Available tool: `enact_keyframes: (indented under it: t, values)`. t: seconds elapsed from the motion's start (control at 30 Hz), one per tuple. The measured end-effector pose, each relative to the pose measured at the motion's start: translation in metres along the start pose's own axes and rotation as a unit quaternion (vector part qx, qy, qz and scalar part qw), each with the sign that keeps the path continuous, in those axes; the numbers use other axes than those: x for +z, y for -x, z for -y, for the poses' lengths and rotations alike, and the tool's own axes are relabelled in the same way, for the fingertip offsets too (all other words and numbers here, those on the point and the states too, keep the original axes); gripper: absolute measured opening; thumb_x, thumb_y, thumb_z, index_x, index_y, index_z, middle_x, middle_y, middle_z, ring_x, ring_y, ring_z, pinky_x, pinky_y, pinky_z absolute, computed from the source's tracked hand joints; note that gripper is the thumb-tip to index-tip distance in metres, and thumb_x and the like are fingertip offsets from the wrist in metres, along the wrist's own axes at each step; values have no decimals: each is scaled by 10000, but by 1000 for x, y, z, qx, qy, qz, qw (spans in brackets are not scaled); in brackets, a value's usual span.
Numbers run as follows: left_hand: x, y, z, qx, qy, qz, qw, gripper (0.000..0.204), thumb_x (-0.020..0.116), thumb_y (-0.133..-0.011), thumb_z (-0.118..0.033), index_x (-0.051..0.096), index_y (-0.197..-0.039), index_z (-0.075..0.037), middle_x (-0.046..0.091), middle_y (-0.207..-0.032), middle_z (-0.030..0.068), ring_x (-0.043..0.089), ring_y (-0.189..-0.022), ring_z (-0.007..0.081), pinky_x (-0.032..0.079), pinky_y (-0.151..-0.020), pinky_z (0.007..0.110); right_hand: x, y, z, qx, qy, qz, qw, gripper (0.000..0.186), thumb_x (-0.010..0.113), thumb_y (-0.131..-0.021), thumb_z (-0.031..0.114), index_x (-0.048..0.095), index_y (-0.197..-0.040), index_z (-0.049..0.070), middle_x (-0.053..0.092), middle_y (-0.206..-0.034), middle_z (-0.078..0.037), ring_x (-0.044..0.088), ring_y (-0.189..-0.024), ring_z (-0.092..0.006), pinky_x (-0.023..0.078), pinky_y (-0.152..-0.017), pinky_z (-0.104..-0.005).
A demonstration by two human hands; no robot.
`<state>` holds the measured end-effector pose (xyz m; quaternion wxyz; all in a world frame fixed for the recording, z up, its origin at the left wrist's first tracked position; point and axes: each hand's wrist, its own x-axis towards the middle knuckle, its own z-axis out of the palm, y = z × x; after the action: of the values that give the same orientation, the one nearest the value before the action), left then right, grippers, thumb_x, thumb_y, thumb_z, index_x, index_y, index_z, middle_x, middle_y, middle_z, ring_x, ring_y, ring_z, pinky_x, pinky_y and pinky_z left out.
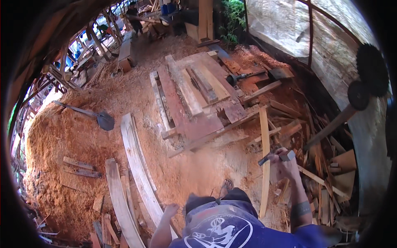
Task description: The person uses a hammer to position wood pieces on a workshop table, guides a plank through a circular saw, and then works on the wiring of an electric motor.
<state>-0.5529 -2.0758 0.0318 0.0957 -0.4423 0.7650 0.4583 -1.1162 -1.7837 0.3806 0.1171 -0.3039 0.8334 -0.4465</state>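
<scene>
The right hand [283, 162] is raised in front of the person's right side, its fingers closed around a short hand tool [263, 160] whose dark, rounded end points left; a pale grey squared piece [288, 156] shows at the other side of the fist, though whether it belongs to the same tool cannot be told. The tool's dark end overlaps a long, narrow yellowish wooden strip [265, 182] that runs lengthwise just left of the fist, but contact between them is unclear. The left hand [171, 210] hangs low beside the blue shirt [264, 237], near a long, pale curved plank [138, 159]; its fingers are blurred and small, so how far they are open, and whether they grip anything, cannot be told. Another weathered plank [118, 198] lies left of the pale one. Ahead, a low wooden worktop [198, 131] carries several boards, among them a long pale board [182, 84], with a dark tool [232, 79] at its right side. A shovel [106, 120] lies on orange-brown sawdust [68, 136] to the left. Scrap wood [326, 182] is heaped to the right, below a dark toothed disc [372, 70] standing before a pale tarpaulin [281, 31].
</scene>
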Motion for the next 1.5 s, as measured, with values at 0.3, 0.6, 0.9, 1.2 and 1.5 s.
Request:
enact_keyframes:
  t: [0.3,0.6,0.9,1.2,1.5]
  values:
    - [-80,-195,-213,-43,32,-93,994,352,605,-923,-309,677,-1125,-30,722,-1009,200,688,-958,371,525,-853,425,47,-241,-41,10,-80,3,997,257,600,-898,51,469,-1117,75,537,-1051,-73,635,-983,-238,518,-831,-379]
    - [-156,-441,-343,48,-89,-145,984,753,677,-870,-437,424,-1454,-36,334,-1536,293,337,-1410,478,313,-1148,546,162,-458,-45,149,-384,-137,901,105,619,-832,43,538,-891,76,530,-715,-6,522,-605,-117,422,-564,-270]
    - [-102,-528,-327,-188,-388,-147,890,1237,786,-694,-581,180,-1528,103,115,-1602,319,203,-1473,489,204,-1181,608,354,-653,-141,217,-252,23,943,198,643,-838,92,489,-714,85,480,-575,16,452,-452,-106,371,-440,-293]
    - [-103,-532,-399,-180,-304,-44,934,1287,887,-634,-493,159,-1554,36,-44,-1622,286,133,-1469,535,147,-1216,575,390,-736,-150,221,8,49,974,304,688,-777,247,650,-759,-54,658,-657,-124,624,-538,-217,495,-537,-367]
    - [-120,-529,-422,-176,-300,-22,937,983,906,-617,-458,524,-1419,-38,-79,-1619,286,189,-1402,635,162,-1194,630,356,-664,-151,122,-85,-5,989,211,696,-773,194,615,-736,4,577,-603,-48,571,-573,-148,433,-546,-345]
